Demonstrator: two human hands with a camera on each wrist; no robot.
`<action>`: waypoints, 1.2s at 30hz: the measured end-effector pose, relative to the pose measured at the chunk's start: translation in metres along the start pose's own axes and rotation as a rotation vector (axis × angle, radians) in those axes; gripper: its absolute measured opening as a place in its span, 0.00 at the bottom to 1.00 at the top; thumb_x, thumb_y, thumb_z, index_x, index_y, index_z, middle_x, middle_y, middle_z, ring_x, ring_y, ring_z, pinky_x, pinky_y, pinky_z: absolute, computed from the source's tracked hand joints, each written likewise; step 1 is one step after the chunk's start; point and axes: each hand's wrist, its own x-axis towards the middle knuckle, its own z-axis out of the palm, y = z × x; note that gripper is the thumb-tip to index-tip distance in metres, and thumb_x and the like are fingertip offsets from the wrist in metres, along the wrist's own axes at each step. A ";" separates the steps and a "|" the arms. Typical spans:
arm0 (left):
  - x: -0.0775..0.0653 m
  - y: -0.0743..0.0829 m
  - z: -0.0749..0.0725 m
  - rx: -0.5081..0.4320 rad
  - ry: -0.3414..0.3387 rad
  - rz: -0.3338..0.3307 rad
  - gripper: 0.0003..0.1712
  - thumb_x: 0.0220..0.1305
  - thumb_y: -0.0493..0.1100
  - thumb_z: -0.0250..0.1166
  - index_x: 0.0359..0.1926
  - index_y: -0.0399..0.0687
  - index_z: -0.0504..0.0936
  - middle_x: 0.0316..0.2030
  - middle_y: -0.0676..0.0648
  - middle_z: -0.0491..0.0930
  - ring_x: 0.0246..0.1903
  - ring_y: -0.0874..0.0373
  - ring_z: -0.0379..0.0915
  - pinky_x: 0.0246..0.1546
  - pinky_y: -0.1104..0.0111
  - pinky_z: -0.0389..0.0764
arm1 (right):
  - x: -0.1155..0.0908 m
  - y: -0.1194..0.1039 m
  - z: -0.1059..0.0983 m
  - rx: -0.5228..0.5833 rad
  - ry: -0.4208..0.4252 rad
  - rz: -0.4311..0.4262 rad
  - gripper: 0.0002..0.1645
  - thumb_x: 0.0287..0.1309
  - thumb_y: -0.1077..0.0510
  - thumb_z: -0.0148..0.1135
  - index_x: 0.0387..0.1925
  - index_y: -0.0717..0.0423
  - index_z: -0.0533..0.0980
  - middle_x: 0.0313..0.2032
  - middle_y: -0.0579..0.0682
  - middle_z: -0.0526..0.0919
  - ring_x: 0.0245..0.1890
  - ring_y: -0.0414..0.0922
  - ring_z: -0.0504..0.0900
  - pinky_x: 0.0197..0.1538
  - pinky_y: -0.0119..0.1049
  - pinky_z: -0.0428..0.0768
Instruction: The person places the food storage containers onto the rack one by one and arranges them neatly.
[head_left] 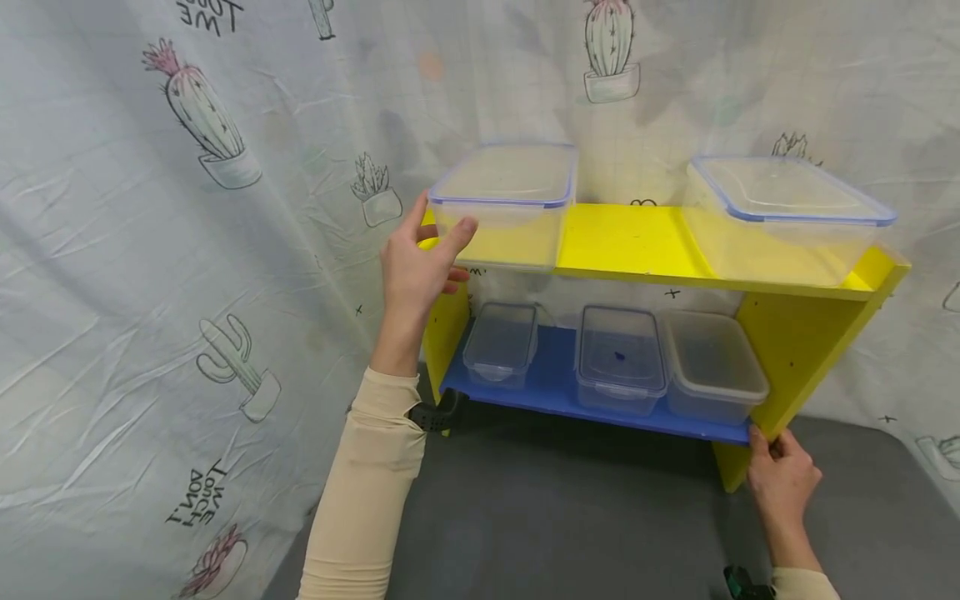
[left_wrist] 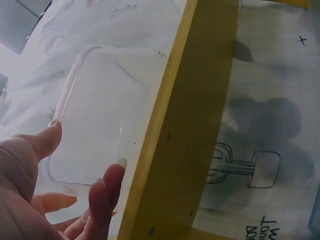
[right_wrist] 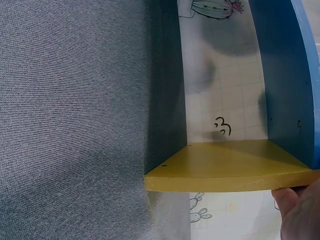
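My left hand (head_left: 415,265) is at the left end of the shelf unit's yellow upper board (head_left: 618,242). Its thumb and spread fingers touch the corner of a clear plastic food container (head_left: 498,229) with a blue-rimmed lid. This container sits on the upper board, its front at the board's edge. In the left wrist view, the thumb lies along the container (left_wrist: 95,115) and the other fingers bend loosely near the yellow side panel (left_wrist: 185,120). My right hand (head_left: 783,479) grips the lower front edge of the right yellow side panel (head_left: 813,350); some of its fingers are hidden behind it.
Another large lidded container (head_left: 780,237) stands at the right of the upper board. The blue lower shelf (head_left: 555,367) bears three smaller containers: a left one (head_left: 501,346), a middle one (head_left: 621,362) and a right one (head_left: 712,367). A dark grey surface (head_left: 570,508) lies underneath; a cactus-print curtain (head_left: 300,208) hangs behind.
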 end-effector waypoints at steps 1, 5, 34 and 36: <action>0.001 0.000 0.001 -0.006 -0.003 -0.007 0.42 0.52 0.67 0.69 0.68 0.75 0.65 0.54 0.44 0.77 0.20 0.48 0.84 0.21 0.64 0.82 | -0.001 0.001 -0.001 -0.002 0.001 0.001 0.19 0.64 0.50 0.60 0.43 0.65 0.80 0.18 0.01 0.55 0.24 0.09 0.56 0.32 0.25 0.62; 0.005 -0.002 0.005 -0.037 -0.018 -0.018 0.41 0.52 0.66 0.70 0.67 0.77 0.67 0.52 0.44 0.77 0.18 0.50 0.83 0.19 0.65 0.81 | -0.002 0.003 -0.004 -0.009 0.016 -0.004 0.18 0.63 0.51 0.61 0.42 0.64 0.81 0.18 0.04 0.60 0.24 0.09 0.56 0.31 0.24 0.62; -0.048 -0.058 0.001 0.180 0.199 0.504 0.14 0.67 0.43 0.60 0.49 0.42 0.84 0.37 0.44 0.85 0.24 0.54 0.84 0.28 0.72 0.81 | 0.011 -0.009 -0.015 -0.089 -0.186 -0.178 0.27 0.65 0.48 0.57 0.58 0.61 0.73 0.49 0.69 0.82 0.48 0.69 0.77 0.48 0.60 0.71; -0.057 -0.067 0.001 0.291 0.146 0.560 0.13 0.67 0.43 0.61 0.45 0.42 0.86 0.34 0.45 0.86 0.26 0.55 0.83 0.31 0.67 0.83 | 0.010 -0.016 -0.013 0.012 -0.018 -0.289 0.30 0.61 0.49 0.59 0.60 0.63 0.72 0.52 0.70 0.80 0.50 0.70 0.75 0.53 0.61 0.69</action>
